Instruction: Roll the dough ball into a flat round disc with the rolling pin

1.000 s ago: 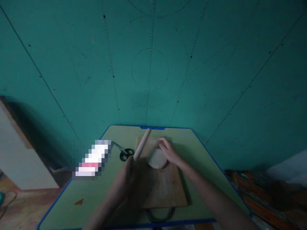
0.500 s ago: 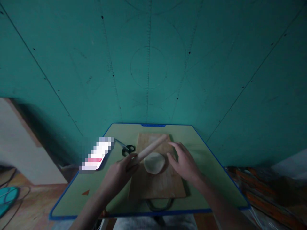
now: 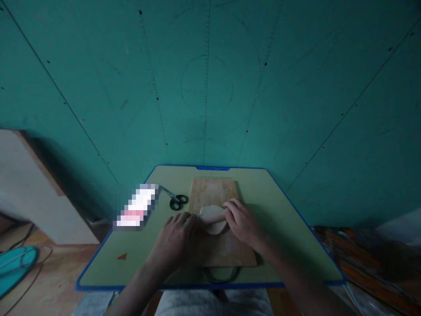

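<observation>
Nearest are the person's legs in pale grey cloth, at the front edge of the worktop. On it lies a wooden board, with its dark handle turned toward the person. Over the middle of this board, the left hand and the right hand have their fingers bent and closed on the two ends of a rolling pin; the undersides of the grips are hidden. The pin lies across a round of pale dough, which rests on the board. As I judge, the flattening is well advanced, because the dough is already a thin, roughly round sheet. Some rolling may be left, since the pin is on it, but the thickness I cannot tell. Farther, to the left, black-handled scissors lie beside the board, unused, and behind everything stands a green wall.
</observation>
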Demonstrator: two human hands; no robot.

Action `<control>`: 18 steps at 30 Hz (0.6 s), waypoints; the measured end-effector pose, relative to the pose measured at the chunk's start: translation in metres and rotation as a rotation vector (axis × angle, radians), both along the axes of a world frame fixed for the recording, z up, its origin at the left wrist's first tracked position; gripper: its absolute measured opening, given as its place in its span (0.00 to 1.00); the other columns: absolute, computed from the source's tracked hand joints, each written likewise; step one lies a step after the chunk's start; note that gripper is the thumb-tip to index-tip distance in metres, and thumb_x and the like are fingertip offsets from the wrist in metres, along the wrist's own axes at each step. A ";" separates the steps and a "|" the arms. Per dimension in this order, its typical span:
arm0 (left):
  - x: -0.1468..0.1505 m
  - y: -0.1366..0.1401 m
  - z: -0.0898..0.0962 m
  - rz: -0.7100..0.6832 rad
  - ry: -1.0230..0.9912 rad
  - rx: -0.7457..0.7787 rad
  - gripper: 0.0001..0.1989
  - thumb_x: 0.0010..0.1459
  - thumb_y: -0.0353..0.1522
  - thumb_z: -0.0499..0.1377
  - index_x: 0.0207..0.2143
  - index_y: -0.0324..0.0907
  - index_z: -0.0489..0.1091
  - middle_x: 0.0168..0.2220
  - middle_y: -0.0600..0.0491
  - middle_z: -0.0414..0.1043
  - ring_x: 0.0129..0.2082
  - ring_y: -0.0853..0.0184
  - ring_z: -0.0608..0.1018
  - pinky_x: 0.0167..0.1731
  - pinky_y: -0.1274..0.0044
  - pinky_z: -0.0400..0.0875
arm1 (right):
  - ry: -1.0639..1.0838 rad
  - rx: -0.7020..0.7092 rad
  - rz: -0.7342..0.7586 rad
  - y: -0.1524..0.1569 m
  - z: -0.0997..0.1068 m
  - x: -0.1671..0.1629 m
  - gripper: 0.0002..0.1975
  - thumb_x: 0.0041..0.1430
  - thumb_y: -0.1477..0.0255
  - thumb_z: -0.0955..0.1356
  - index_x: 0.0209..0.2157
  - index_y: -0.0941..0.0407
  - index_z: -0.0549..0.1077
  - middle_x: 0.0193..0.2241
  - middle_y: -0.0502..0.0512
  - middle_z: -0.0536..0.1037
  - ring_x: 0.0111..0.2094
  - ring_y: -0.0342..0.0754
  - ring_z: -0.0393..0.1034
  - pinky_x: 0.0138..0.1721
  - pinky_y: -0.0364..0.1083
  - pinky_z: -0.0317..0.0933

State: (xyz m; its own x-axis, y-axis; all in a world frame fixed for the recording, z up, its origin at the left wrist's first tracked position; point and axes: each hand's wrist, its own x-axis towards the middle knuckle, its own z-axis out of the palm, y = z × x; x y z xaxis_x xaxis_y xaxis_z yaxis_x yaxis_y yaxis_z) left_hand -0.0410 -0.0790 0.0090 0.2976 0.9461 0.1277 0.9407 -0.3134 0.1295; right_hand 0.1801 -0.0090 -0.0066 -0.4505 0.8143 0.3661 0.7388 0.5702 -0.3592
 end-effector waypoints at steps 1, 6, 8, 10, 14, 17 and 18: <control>0.005 -0.002 -0.003 -0.004 0.009 0.022 0.10 0.65 0.29 0.51 0.42 0.42 0.71 0.41 0.47 0.73 0.40 0.58 0.74 0.40 0.67 0.70 | -0.014 0.028 -0.009 -0.001 0.002 0.000 0.12 0.67 0.76 0.58 0.43 0.56 0.71 0.42 0.57 0.74 0.44 0.49 0.70 0.47 0.47 0.61; 0.018 -0.002 -0.011 -0.013 -0.036 0.105 0.12 0.66 0.31 0.48 0.38 0.42 0.72 0.39 0.46 0.72 0.38 0.60 0.73 0.39 0.68 0.70 | -0.177 0.089 -0.114 0.003 0.018 -0.003 0.08 0.60 0.77 0.61 0.36 0.56 0.71 0.35 0.57 0.74 0.39 0.52 0.68 0.41 0.48 0.59; 0.017 0.002 -0.013 -0.029 -0.009 0.181 0.12 0.66 0.34 0.50 0.40 0.41 0.72 0.43 0.44 0.73 0.44 0.56 0.73 0.44 0.63 0.69 | -0.254 0.058 -0.140 0.006 0.019 -0.006 0.08 0.60 0.77 0.61 0.35 0.56 0.71 0.34 0.57 0.75 0.38 0.52 0.68 0.40 0.48 0.58; 0.016 0.007 -0.015 -0.056 0.023 0.262 0.15 0.66 0.38 0.50 0.44 0.41 0.73 0.49 0.42 0.72 0.52 0.52 0.71 0.49 0.60 0.67 | -0.299 0.051 -0.154 0.010 0.017 -0.009 0.10 0.61 0.77 0.60 0.38 0.56 0.71 0.36 0.58 0.75 0.40 0.53 0.68 0.42 0.49 0.58; 0.016 0.017 -0.017 -0.039 0.038 0.314 0.19 0.68 0.40 0.46 0.50 0.43 0.72 0.56 0.43 0.70 0.59 0.49 0.67 0.52 0.58 0.66 | -0.333 0.044 -0.168 0.019 0.013 -0.013 0.15 0.61 0.75 0.60 0.46 0.57 0.71 0.44 0.61 0.74 0.47 0.56 0.66 0.48 0.50 0.57; 0.017 0.027 -0.017 0.071 0.021 0.313 0.22 0.68 0.40 0.46 0.53 0.39 0.70 0.55 0.40 0.71 0.59 0.48 0.68 0.54 0.57 0.64 | -0.335 -0.008 -0.179 0.033 0.014 -0.019 0.18 0.60 0.73 0.60 0.51 0.58 0.70 0.49 0.62 0.73 0.51 0.56 0.64 0.51 0.52 0.56; 0.017 0.031 -0.017 0.112 0.022 0.301 0.23 0.67 0.41 0.46 0.54 0.38 0.70 0.55 0.38 0.71 0.58 0.48 0.69 0.54 0.57 0.64 | -0.333 -0.025 -0.181 0.039 0.015 -0.021 0.19 0.60 0.72 0.60 0.52 0.57 0.70 0.51 0.62 0.72 0.51 0.56 0.64 0.52 0.52 0.56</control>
State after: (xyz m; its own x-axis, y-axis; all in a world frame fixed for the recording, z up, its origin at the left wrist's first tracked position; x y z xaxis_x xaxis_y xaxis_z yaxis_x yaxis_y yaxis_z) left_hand -0.0235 -0.0478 -0.0076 0.1997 0.8939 0.4013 0.9730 -0.2291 0.0261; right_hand 0.1589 0.0296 0.0085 -0.3893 0.8985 0.2028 0.9055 0.4136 -0.0944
